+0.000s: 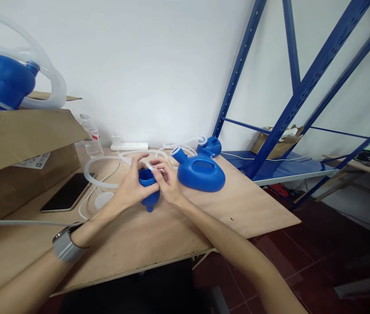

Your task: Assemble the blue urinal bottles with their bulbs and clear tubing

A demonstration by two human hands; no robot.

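Observation:
My left hand (131, 185) is wrapped round a blue funnel-shaped cup (150, 199), its wide mouth up and its narrow spout pointing down over the table. My right hand (168, 183) is at the cup's right side, its fingers closed on a small white piece (148, 166) at the rim. Just right of my right hand, a blue jug (201, 173) with a handle and an angled neck rests on the table. Left of the cup, a whitish translucent disc (103, 200) lies within loops of translucent tube (88, 172).
A black phone (66, 192), a water bottle (92, 137) and a power strip (134, 146) are on the table (171, 231). A cardboard box (24, 139) with blue containers (6, 80) stands left. Another blue jug (213, 147) sits behind. Blue shelving (289, 104) rises at right.

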